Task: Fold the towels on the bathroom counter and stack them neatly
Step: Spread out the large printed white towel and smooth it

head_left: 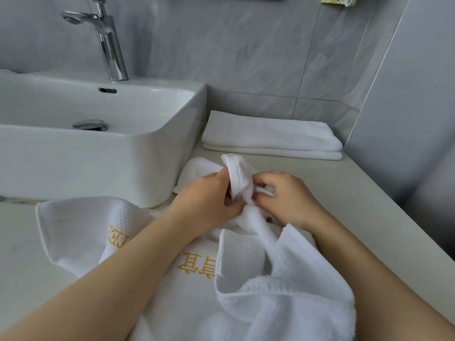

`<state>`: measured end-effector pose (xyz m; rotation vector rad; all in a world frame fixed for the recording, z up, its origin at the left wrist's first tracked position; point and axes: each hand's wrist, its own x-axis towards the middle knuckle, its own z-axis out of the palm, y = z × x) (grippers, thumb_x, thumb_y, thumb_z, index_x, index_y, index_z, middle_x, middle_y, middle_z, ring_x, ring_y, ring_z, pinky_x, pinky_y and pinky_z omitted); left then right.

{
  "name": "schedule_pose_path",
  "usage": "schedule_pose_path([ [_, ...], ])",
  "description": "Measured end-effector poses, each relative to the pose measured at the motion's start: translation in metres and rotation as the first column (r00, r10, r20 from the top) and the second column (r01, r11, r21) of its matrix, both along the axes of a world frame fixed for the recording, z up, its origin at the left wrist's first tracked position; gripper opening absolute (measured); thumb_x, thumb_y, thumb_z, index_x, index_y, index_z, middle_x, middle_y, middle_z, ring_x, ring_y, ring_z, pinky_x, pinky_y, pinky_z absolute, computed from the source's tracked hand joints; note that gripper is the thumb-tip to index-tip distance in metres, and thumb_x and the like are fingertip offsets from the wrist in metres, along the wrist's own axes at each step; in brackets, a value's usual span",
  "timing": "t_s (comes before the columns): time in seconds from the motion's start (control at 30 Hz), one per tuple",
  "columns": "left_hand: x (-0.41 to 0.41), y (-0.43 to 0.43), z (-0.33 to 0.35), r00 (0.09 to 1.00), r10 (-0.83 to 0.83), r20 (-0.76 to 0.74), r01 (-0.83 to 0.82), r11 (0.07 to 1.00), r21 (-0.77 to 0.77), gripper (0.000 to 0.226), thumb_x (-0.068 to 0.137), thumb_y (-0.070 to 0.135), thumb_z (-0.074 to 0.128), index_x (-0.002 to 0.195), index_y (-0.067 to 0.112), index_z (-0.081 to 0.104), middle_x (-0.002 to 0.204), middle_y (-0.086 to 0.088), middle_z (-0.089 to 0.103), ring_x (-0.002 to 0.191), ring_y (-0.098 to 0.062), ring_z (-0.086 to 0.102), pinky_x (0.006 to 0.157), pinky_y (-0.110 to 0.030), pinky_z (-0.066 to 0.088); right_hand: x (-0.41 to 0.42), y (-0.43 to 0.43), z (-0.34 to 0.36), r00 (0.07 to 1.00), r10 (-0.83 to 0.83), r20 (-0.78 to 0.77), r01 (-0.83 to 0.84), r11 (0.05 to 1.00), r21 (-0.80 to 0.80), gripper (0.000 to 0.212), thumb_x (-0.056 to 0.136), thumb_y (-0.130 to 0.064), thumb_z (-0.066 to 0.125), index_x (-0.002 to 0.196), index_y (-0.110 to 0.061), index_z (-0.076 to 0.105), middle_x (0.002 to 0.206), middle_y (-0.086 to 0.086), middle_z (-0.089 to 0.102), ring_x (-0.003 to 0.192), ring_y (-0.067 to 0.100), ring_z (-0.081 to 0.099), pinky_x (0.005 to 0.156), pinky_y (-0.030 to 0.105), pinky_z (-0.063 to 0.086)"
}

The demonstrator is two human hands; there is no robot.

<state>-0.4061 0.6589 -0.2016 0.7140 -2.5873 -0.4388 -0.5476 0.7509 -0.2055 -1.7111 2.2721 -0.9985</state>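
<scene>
Two towels folded: a flat white stack (272,137) lies at the back of the counter (369,207), just beside the sink (103,134) and near the wall.
Towel in hand: a white towel (246,279) with yellow stitching lies crumpled on the near counter, one end drawn up into a bunch between the hands.
Left hand: the left hand (209,200) has its fingers curled round the hemmed edge of the bunch, gripping it.
Right hand: the right hand (285,198) pinches the same bunch from the other side, fingertips tucked into the cloth.
Other cloth: a smaller white piece (197,168) shows behind the left hand, touching the foot of the sink; whether it belongs to the held towel I cannot tell.
Step in hand: sorting out the hem, by my reading, to find two corners before any fold is made.
Progress: partly done, since the stack is started and this towel is not yet folded.
Next move calls for: drawing the hands apart along the hem to pull it straight, then laying the towel flat on the bare counter in front of the stack.
Fittings: a chrome tap (108,45) stands behind the sink.
</scene>
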Motion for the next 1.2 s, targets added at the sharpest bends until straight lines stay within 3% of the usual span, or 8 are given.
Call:
schedule_pose_path([
  [0.17,0.002,-0.003,0.001,0.999,0.024,0.021,-0.024,0.999,-0.023,0.021,0.077,0.032,0.061,0.091,0.019,0.052,0.091,0.003,0.055,0.077,-0.018,0.055,0.064,-0.029,0.044,-0.01,0.006,0.009,0.957,-0.289,-0.01,0.256,0.863,-0.435,0.022,0.075,0.006,0.059,0.075,-0.012,0.071,0.087,-0.006,0.05,0.073,-0.002,0.041,0.068,0.0,0.032],
  [0.27,0.005,-0.005,0.002,0.998,0.06,0.009,-0.059,0.993,-0.103,0.021,0.076,0.033,0.059,0.072,0.03,0.039,0.075,0.008,0.044,0.063,-0.012,0.044,0.052,-0.025,0.034,-0.023,0.016,0.012,0.868,-0.496,0.033,0.432,0.721,-0.542,0.022,0.08,0.004,0.055,0.076,-0.013,0.069,0.096,-0.002,0.05,0.074,-0.001,0.041,0.062,0.016,0.031],
  [0.37,0.007,-0.008,0.003,0.996,0.078,0.031,-0.074,0.992,-0.099,0.016,0.079,0.034,0.058,0.079,0.031,0.042,0.073,0.008,0.046,0.066,-0.012,0.047,0.051,-0.022,0.033,-0.034,0.021,0.008,0.756,-0.653,0.051,0.612,0.678,-0.407,0.025,0.087,-0.004,0.049,0.084,-0.018,0.069,0.11,0.003,0.052,0.089,0.021,0.052,0.066,0.027,0.033],
  [0.53,0.011,-0.011,0.007,0.976,0.214,0.043,-0.207,0.97,-0.126,0.021,0.08,0.037,0.06,0.083,0.027,0.041,0.076,0.009,0.048,0.073,-0.018,0.052,0.05,-0.025,0.028,-0.042,0.024,0.001,0.793,-0.598,-0.121,0.609,0.763,0.217,0.03,0.091,-0.012,0.044,0.099,-0.029,0.068,0.12,0.005,0.056,0.104,0.03,0.053,0.083,0.033,0.043],
  [0.67,0.012,-0.012,0.007,0.944,0.324,-0.063,-0.33,0.927,-0.181,0.035,0.081,0.038,0.058,0.068,0.024,0.028,0.066,0.007,0.043,0.059,-0.016,0.04,0.045,-0.027,0.021,-0.031,0.018,0.001,0.698,-0.556,-0.451,0.63,0.777,0.018,0.029,0.091,-0.024,0.051,0.117,-0.033,0.059,0.129,-0.002,0.05,0.117,0.027,0.04,0.091,0.035,0.028],
  [0.8,0.006,-0.018,-0.003,0.948,0.244,0.203,-0.235,0.97,-0.067,0.029,0.083,0.045,0.056,0.069,0.025,0.039,0.074,0.007,0.05,0.069,-0.015,0.046,0.058,-0.026,0.034,-0.019,0.005,-0.004,0.894,-0.346,-0.284,0.404,0.896,0.182,0.026,0.093,-0.036,0.045,0.116,-0.035,0.058,0.125,-0.005,0.055,0.115,0.024,0.048,0.087,0.035,0.034],
  [1.0,0.002,-0.026,-0.004,0.935,0.077,0.347,-0.073,0.997,-0.024,0.059,0.086,0.046,0.055,0.139,0.037,0.031,0.144,0.006,0.037,0.128,-0.022,0.036,0.101,-0.034,0.033,-0.033,0.002,-0.013,0.857,-0.497,-0.14,0.515,0.84,0.17,0.019,0.089,-0.041,0.045,0.099,-0.028,0.054,0.106,-0.007,0.059,0.106,0.022,0.05,0.079,0.035,0.029],
  [1.2,-0.013,-0.037,0.028,0.799,0.067,0.598,0.011,0.992,-0.126,0.065,0.079,0.054,0.059,0.137,0.038,0.033,0.112,0.009,0.059,0.102,-0.017,0.056,0.083,-0.028,0.044,-0.046,0.002,-0.016,0.82,-0.551,-0.156,0.571,0.806,0.154,0.023,0.089,-0.043,0.047,0.1,-0.024,0.051,0.106,-0.005,0.055,0.102,0.022,0.044,0.079,0.035,0.03],
])
